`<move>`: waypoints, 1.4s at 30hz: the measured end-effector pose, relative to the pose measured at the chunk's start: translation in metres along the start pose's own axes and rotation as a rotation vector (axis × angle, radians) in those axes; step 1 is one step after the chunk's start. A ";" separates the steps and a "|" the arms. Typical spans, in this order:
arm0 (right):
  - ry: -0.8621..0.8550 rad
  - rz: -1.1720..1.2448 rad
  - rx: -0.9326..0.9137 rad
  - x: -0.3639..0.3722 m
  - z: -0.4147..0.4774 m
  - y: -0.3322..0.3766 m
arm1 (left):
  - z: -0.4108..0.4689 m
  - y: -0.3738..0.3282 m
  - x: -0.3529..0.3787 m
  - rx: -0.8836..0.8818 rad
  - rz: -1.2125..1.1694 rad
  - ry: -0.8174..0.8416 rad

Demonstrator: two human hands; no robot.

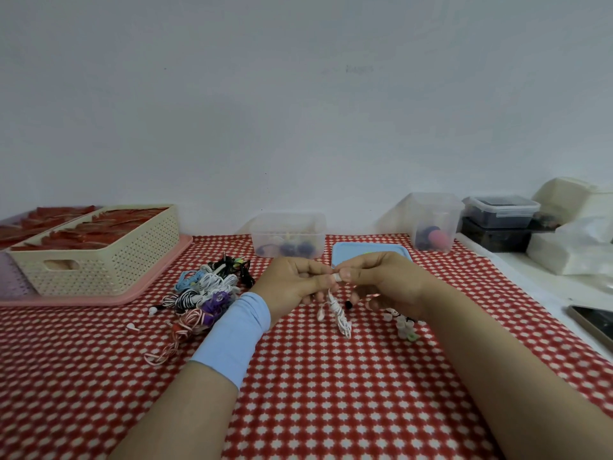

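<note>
My left hand (292,280), with a light blue wristband, and my right hand (381,280) meet above the red-and-white patterned tablecloth (315,393). Both pinch a small white earphone piece (337,277) between their fingertips. A coiled white earphone cable (340,317) hangs down from that spot, with an earbud dangling beside it. Left of my hands lies a pile of bundled earphones (205,290) in white, blue, purple, black and red. Several small ear tips (403,323) lie under my right wrist.
A cream perforated basket (99,260) of red packets stands on a pink tray (132,298) at the left. Clear plastic boxes (288,234) (434,220), a blue lid (368,254) and dark boxes (501,210) line the back. White bags (570,247) and a phone (593,323) lie at the right.
</note>
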State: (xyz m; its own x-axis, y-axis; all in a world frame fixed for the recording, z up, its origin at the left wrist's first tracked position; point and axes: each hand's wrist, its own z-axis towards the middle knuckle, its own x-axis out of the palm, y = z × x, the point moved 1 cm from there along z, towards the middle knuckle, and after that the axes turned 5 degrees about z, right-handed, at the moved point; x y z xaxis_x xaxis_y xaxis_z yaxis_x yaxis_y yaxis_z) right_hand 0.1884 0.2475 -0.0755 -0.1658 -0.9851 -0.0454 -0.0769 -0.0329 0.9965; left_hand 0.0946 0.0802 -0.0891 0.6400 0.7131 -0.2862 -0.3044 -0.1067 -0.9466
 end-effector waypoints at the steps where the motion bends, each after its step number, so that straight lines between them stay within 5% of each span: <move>1: -0.027 -0.030 -0.014 0.002 0.002 -0.003 | 0.000 0.000 -0.002 -0.012 0.025 -0.007; 6: -0.166 -0.072 -0.164 0.012 0.000 0.004 | -0.002 -0.009 -0.003 -0.016 -0.042 -0.106; 13: -0.167 -0.669 -0.144 0.027 0.007 0.000 | -0.007 -0.010 -0.009 -0.015 -0.189 -0.155; 19: -0.125 -0.519 -0.214 0.035 0.018 0.016 | -0.011 -0.017 -0.028 0.046 -0.229 -0.239; 25: 0.114 -0.372 -0.199 0.049 0.027 0.025 | -0.012 -0.025 -0.047 0.050 -0.088 -0.239; 42: -0.003 -0.403 -0.256 0.053 0.038 0.037 | -0.026 -0.020 -0.072 0.023 0.020 -0.320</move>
State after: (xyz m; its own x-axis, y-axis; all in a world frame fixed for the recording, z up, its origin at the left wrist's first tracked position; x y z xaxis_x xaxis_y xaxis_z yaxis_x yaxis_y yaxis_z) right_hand 0.1397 0.2000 -0.0440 -0.1758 -0.8849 -0.4313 0.1086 -0.4528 0.8849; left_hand 0.0729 0.0129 -0.0537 0.3801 0.8933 -0.2399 -0.3329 -0.1099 -0.9365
